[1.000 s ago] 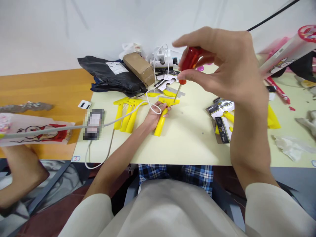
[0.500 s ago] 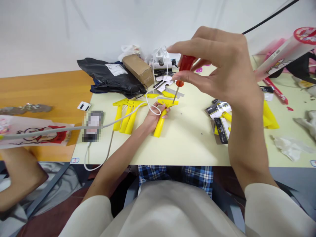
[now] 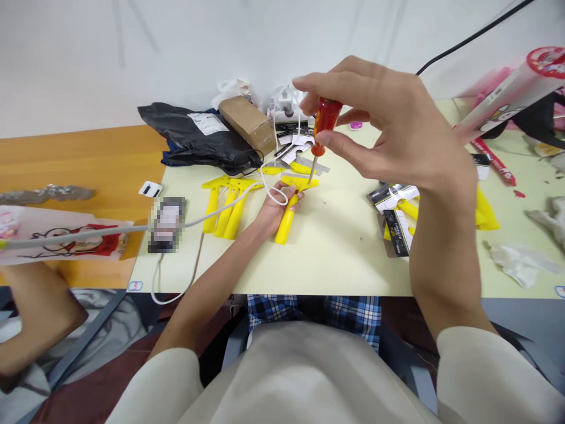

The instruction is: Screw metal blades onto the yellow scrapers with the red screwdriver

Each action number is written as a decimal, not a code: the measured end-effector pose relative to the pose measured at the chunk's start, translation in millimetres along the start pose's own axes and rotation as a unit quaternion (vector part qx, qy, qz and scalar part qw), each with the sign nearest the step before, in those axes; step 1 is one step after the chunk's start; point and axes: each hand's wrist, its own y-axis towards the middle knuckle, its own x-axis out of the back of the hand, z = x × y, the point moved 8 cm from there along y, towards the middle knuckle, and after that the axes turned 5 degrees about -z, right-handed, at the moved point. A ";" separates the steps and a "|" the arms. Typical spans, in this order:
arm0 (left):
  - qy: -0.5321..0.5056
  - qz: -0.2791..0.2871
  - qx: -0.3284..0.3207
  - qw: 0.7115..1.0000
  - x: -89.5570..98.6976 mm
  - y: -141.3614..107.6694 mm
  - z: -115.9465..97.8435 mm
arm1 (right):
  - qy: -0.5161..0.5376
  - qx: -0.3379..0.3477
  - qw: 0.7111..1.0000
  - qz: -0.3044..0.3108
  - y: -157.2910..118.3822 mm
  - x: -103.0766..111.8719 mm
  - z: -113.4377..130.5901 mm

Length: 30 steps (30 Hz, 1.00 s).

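My left hand [image 3: 277, 211] grips a yellow T-shaped tool [image 3: 286, 221] near its head, its handle pointing toward me on the pale table. My right hand [image 3: 375, 121], raised above it, pinches the red handle of a screwdriver [image 3: 325, 125] between thumb and fingers. The screwdriver's tip meets the right part of the yellow head. Several similar yellow tools [image 3: 238, 209] lie to the left of my left hand. Behind the held tool are yellow pieces with grey blades [image 3: 304, 168]. A white cable [image 3: 220, 207] runs across in front of the tools.
A black plastic bag [image 3: 198, 138] and a cardboard box [image 3: 249, 125] lie at the back. A phone-like device [image 3: 166, 225] is at the left. Black-and-white packages [image 3: 397, 232] and crumpled tissue [image 3: 518, 262] are on the right. Another person's arm [image 3: 42, 318] shows at the far left.
The fingers of my right hand have shifted on the screwdriver, and more of its red handle shows. That hand sits slightly further left. My left hand and the yellow tool have stayed in place.
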 end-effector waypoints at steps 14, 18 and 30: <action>-0.013 -0.011 0.009 1.000 5.8 2.2 3.2 | 0.047 -0.072 0.996 0.000 -1.9 3.3 -12.4; -0.012 -0.013 0.009 1.000 6.0 2.7 4.1 | 0.055 -0.078 0.995 0.007 -1.8 2.8 -11.7; 0.002 0.038 0.005 0.999 -16.2 -13.1 -1.2 | -0.162 -0.108 0.980 -0.025 -35.5 63.2 58.9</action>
